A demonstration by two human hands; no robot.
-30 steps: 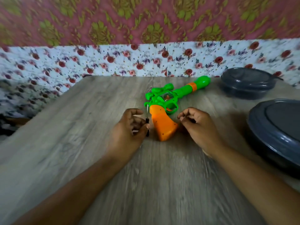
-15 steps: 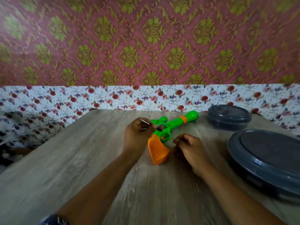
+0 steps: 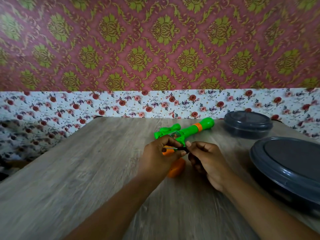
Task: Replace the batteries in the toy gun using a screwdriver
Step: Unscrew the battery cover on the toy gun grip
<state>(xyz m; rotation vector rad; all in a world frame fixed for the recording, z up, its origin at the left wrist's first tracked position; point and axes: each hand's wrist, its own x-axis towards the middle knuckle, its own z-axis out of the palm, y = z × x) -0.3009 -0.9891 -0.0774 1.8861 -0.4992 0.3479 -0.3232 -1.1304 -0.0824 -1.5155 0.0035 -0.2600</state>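
A green toy gun (image 3: 188, 131) with an orange grip lies on the wooden table, barrel pointing to the far right. Both my hands hover just in front of it and hide most of the grip. A small screwdriver (image 3: 174, 149) with a thin metal shaft and a black handle lies level between my hands. My left hand (image 3: 160, 157) pinches the shaft end, and my right hand (image 3: 206, 159) grips the black handle end. No batteries are visible.
Two dark grey lidded containers stand at the right: a small one (image 3: 247, 124) at the back and a large one (image 3: 287, 168) nearer me. The table (image 3: 86, 170) ends at a floral-papered wall behind the gun.
My left hand lifted the screwdriver from beside the orange grip and brought it level. My right hand rose from the table and took hold of its handle. The camera tilted upward.
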